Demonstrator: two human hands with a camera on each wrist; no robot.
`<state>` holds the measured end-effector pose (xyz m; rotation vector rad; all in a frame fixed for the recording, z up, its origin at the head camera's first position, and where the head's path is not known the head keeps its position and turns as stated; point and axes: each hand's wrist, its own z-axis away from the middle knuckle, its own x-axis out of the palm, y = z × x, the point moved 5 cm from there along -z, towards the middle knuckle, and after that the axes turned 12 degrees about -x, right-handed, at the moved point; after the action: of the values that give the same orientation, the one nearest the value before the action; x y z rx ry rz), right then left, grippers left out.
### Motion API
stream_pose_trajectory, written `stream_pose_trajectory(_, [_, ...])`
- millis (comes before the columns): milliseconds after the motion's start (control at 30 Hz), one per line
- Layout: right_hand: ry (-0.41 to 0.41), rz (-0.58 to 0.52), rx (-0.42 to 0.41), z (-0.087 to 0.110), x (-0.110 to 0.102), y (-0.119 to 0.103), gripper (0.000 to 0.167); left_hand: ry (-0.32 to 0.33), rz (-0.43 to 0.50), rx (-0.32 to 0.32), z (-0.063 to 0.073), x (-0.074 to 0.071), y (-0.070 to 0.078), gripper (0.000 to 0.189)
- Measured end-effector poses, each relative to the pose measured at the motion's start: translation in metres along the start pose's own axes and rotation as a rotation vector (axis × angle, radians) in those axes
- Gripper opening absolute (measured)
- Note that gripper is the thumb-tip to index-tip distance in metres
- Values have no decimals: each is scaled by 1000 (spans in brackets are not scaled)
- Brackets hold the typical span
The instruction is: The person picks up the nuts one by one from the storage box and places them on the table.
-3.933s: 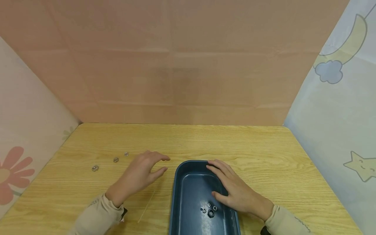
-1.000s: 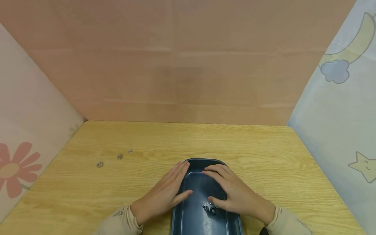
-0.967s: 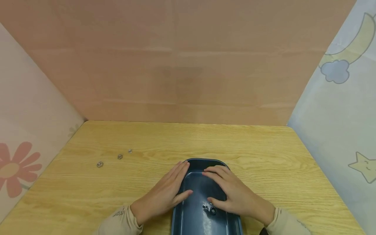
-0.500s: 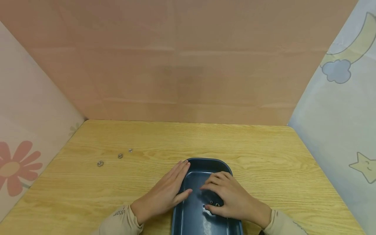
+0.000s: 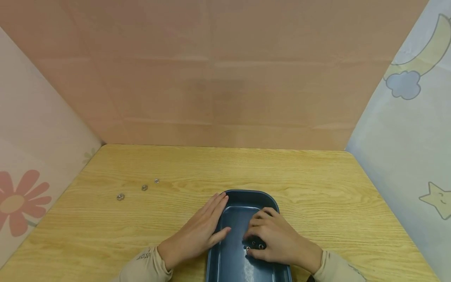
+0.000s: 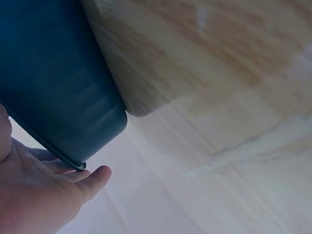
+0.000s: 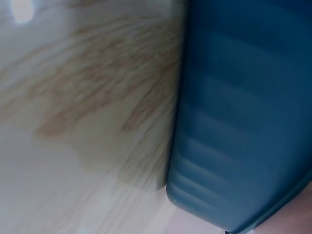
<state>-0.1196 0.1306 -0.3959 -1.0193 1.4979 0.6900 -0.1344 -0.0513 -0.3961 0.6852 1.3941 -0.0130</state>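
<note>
A dark blue rectangular tray [image 5: 230,219] stands on the table. My left hand [image 5: 197,237] rests along its left rim, fingers straight and thumb over the inside. In the left wrist view the fingers [image 6: 95,183] lie at the rim beside the tray's outer wall [image 6: 73,97]. My right hand [image 5: 278,239] reaches into the tray with bent fingers pointing down, thumb and index finger apart. Small metal nuts [image 5: 260,246] show between them, and one small nut [image 5: 248,248] is right at the thumb tip. The larger dark nut is hidden by the hand.
On the table [image 5: 169,211] at the left, three silver nuts lie in a slanting row: a large one [image 5: 120,197], a middle one [image 5: 145,187] and a small one [image 5: 156,181]. A brown backdrop [image 5: 211,98] and patterned side panels [image 5: 394,164] enclose the table.
My left hand came from the table's left side onto the tray rim, then stayed. My right hand left the right rim and lowered into the tray over the nuts, its fingers bending more.
</note>
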Motion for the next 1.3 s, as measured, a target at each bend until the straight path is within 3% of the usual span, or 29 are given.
stream_pose_trajectory(300, [-74, -2, 26, -1, 4, 1, 13, 28, -5, 19, 1, 0, 1, 74])
stream_pose_trajectory(1067, [-93, 8, -29, -3, 4, -2, 6, 12, 3, 3, 1, 0, 0, 73])
stream_pose_trajectory(1300, [-7, -22, -100, -3, 1, -4, 6, 13, 13, 13, 1, 0, 0, 73])
